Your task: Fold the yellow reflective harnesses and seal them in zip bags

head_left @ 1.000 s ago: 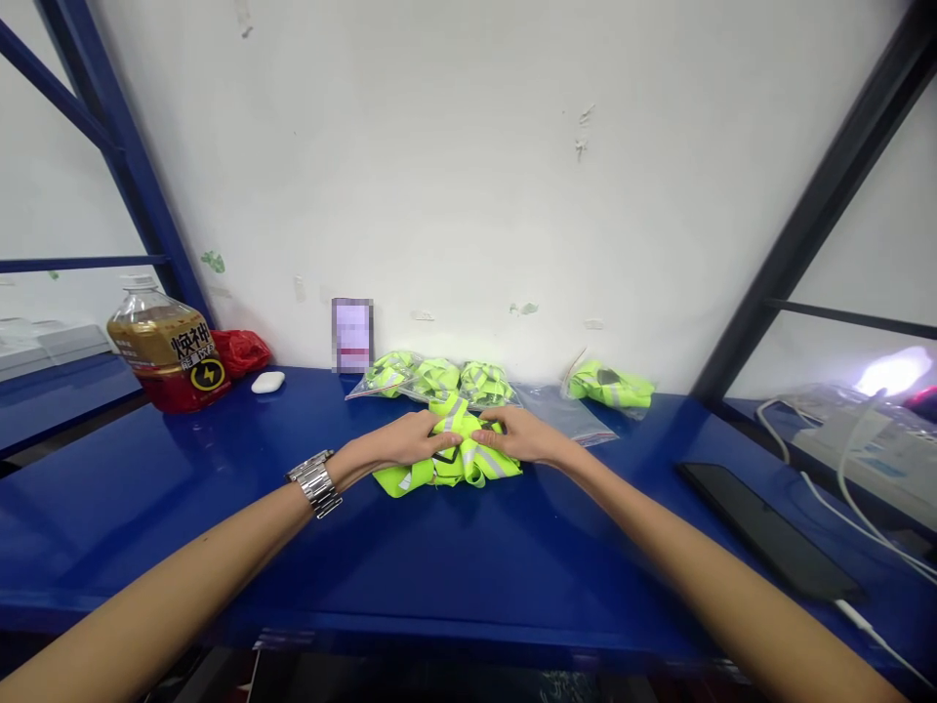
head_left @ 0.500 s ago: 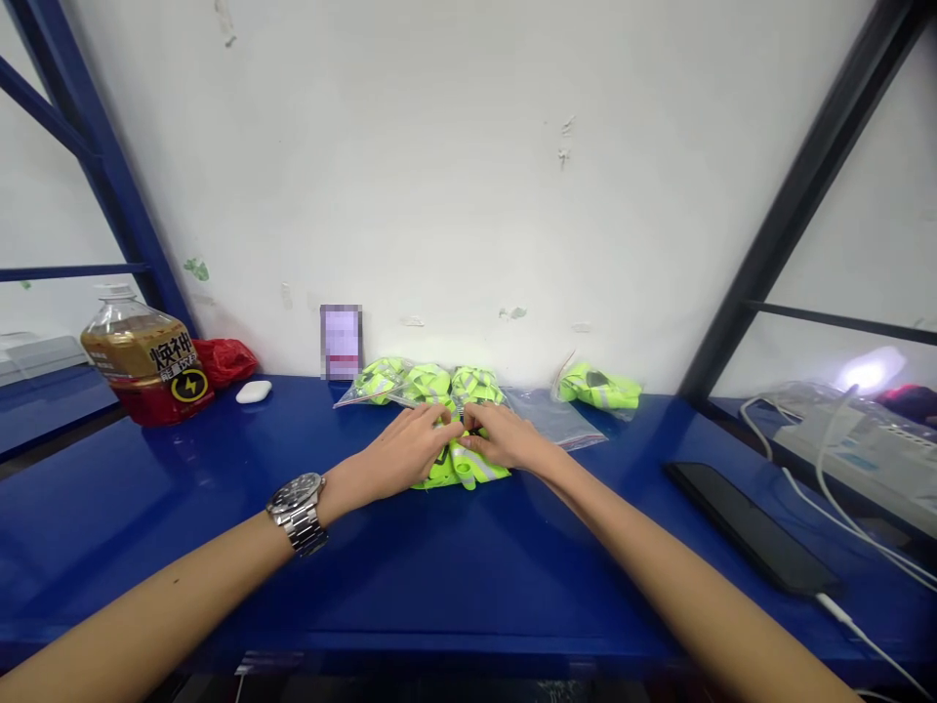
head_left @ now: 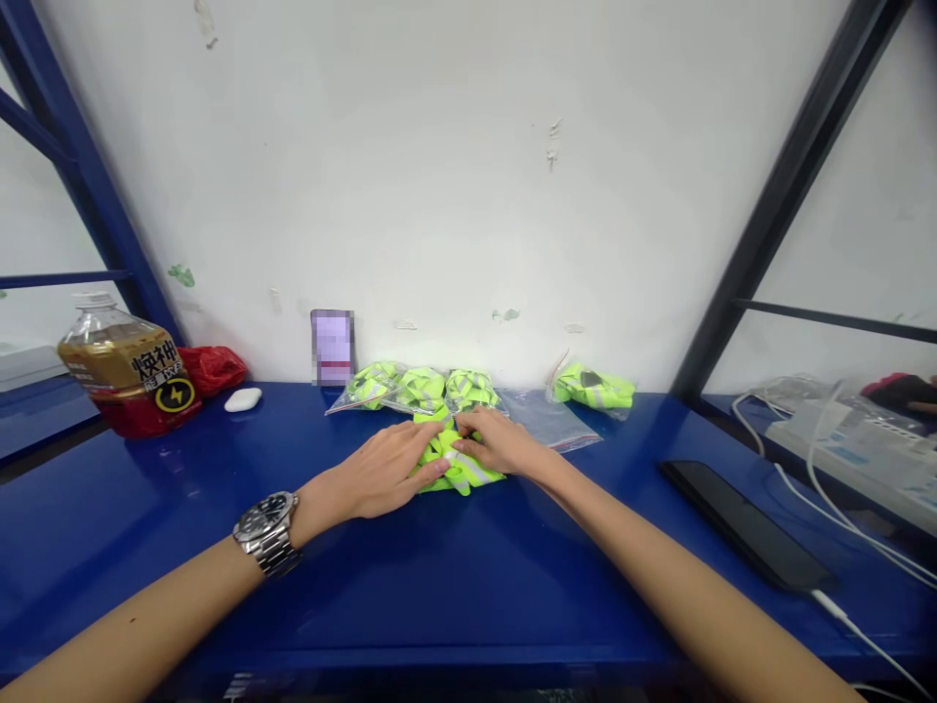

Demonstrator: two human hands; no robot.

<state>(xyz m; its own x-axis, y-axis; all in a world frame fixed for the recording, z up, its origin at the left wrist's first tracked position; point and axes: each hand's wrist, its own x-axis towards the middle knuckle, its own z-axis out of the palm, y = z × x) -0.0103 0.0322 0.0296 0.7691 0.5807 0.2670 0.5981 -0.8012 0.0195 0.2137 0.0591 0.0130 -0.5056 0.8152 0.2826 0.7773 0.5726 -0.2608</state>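
Two hands at the yellow-green bundle [head_left: 479,473], twelve o'clock on the blue table [head_left: 439,576]: left hand [head_left: 385,471] spread at nine, thumb apart, pinching nothing; right hand [head_left: 507,444] curled at three, whether gripping I can't tell; bagged bundles [head_left: 423,389] towards eleven – best press evenly, tucking loose bands inward

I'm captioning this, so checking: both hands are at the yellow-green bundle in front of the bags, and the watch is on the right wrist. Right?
Not quite: the head view shows the watch on the left wrist. The left hand and right hand are at the yellow-green bundle.
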